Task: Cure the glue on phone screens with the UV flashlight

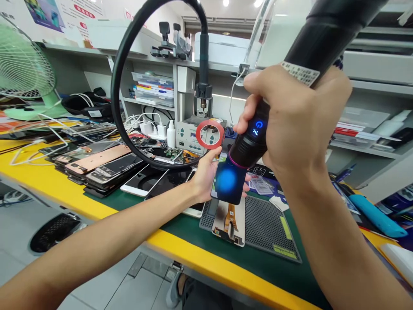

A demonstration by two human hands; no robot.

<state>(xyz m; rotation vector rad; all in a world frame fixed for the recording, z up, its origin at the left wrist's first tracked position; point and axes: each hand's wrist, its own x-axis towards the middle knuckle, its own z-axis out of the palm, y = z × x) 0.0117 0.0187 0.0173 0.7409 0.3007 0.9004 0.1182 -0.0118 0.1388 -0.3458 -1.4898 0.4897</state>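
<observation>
My right hand is wrapped round a black torch-like lamp with a lit blue button, held close to the camera. The lamp throws a blue spot onto a phone that my left hand holds tilted above the workbench. Under the phone, a bare phone screen with an orange flex cable lies on a grey ribbed work mat.
A yellow-edged bench with a green surface carries several opened phones and back plates at left. Behind stand a red tape roll, a hot-air station with a black hose, chargers, a green fan and shelves. A blue tool lies right.
</observation>
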